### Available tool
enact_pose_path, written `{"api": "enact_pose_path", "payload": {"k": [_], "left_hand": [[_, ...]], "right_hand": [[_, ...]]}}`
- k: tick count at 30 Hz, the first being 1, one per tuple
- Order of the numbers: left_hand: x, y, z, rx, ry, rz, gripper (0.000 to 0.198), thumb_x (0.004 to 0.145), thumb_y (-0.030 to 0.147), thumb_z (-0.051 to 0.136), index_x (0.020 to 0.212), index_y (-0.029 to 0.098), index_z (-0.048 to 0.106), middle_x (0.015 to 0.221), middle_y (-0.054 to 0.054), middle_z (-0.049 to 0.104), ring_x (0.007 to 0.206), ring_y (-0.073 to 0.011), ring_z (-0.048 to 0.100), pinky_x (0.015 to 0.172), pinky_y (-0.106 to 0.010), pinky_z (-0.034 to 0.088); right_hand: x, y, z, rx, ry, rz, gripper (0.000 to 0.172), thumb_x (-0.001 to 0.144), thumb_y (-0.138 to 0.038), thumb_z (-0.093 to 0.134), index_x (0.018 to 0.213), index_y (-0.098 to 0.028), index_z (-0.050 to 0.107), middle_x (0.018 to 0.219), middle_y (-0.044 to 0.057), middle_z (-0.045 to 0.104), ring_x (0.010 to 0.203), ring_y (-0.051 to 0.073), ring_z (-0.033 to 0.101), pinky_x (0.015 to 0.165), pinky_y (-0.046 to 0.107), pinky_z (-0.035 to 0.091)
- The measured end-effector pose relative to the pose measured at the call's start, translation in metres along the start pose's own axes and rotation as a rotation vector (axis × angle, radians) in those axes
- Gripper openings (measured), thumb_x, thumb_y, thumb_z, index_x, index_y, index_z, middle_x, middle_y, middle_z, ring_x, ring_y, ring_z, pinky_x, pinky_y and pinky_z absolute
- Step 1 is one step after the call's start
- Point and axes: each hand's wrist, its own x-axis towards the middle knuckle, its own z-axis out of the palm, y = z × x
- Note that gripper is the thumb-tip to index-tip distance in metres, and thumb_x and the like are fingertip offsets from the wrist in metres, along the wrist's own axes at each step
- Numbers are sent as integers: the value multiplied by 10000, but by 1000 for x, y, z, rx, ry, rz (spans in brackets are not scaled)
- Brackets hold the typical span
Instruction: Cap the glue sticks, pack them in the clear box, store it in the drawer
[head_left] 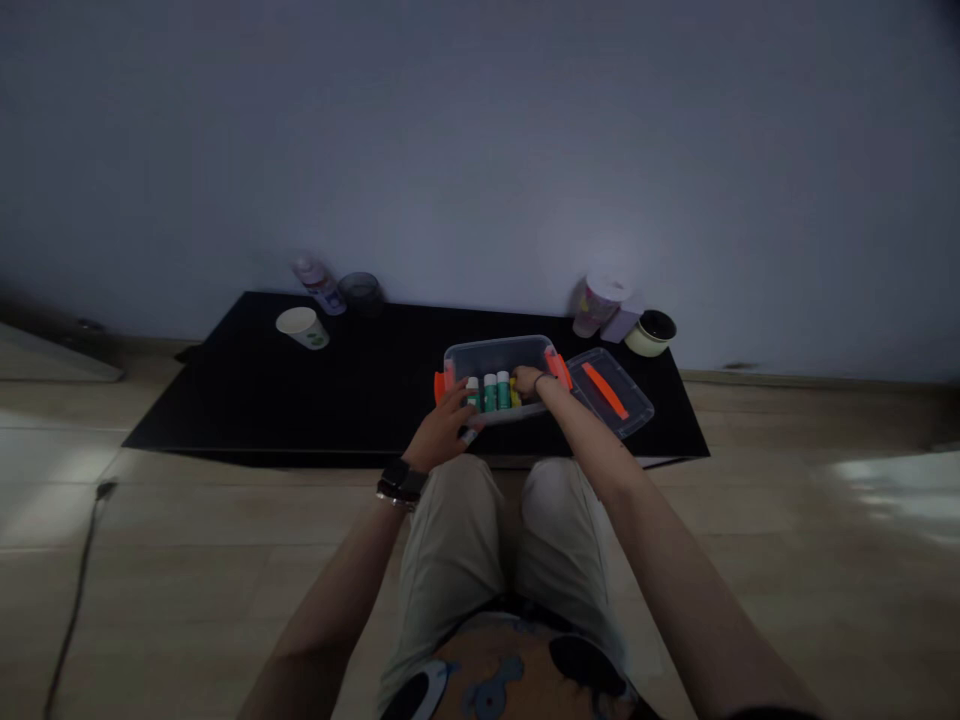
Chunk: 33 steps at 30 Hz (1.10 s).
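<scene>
Both forearms (356,570) extended forward, converging; the left hand (444,425) was partly spread, the right hand (528,381) curled inward.

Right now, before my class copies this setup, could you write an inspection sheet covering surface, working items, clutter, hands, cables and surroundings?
Surface: black table.
Working items: clear box holding three visible green bottles and a yellow item; lid lying to its right.
Clutter: left, paper cup, purple bottle, dark bowl; right, blurred cup, purple box, cream pot.
Hands: left hand at the leftmost green bottle; right hand by the yellow item; grips unclear.
Cables: dark cable on the floor, left side.
Surroundings: wall behind the table.
</scene>
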Motion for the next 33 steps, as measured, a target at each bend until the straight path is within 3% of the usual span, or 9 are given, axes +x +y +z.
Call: {"api": "enact_pose_path", "payload": {"k": [5,8,12,14,18,21,27,33], "left_hand": [[3,-2,1,26,32,-72,409,883,385,599,1232,174,610,1594,-180,283,1535,-369,114,1200,-639,184],[3,-2,4,28,43,-167,473,910,409,557,1330,193,561,1656,-161,157,1541,-382,28,1188,-668,99],[4,-7,20,-96,159,-302,477,1000,364,370,1439,199,457,1680,-136,77,1552,-314,-1,1218,-588,109],[8,-13,31,-153,242,-352,537,1001,371,356,1506,188,354,1672,-155,116,1554,-290,17,1233,-552,108],[19,-27,49,-230,351,-450,727,951,397,445,1577,164,159,1646,-194,194,1550,-316,29,1238,-576,58],[25,-32,54,-259,352,-528,781,919,412,484,1580,158,154,1645,-201,197,1543,-358,-7,1216,-628,77],[27,-36,52,-271,286,-552,767,921,420,481,1586,194,175,1651,-180,199,1543,-347,-4,1203,-643,107],[23,-43,54,-273,253,-506,759,945,437,454,1598,229,127,1666,-156,160,1542,-299,-49,1219,-608,91]], "right_hand": [[16,0,0,-103,-17,14,233,938,-371,629,1014,-157,679,1008,84,724,969,186,655,936,368,494],[29,-3,-15,-194,21,17,168,917,-309,613,977,-169,685,969,93,726,986,213,646,979,370,456],[21,10,-71,-519,282,-17,285,961,-278,442,1129,-155,636,1078,122,686,996,227,621,964,357,458],[3,27,-107,-684,366,66,331,966,-266,405,1187,-128,609,1144,154,660,1066,244,597,989,357,440],[-41,69,-153,-967,210,441,386,943,-289,486,1251,-83,597,1229,218,606,1143,291,563,985,367,428],[-67,93,-157,-1075,97,586,420,937,-359,543,1274,-116,599,1302,215,571,1202,306,526,964,362,433],[-78,110,-147,-1154,83,578,368,959,-316,511,1248,-112,616,1321,230,565,1237,300,504,959,374,431],[-79,110,-165,-1128,58,568,374,862,-351,655,1142,-103,657,1254,203,624,1177,270,564,899,309,447]]}}
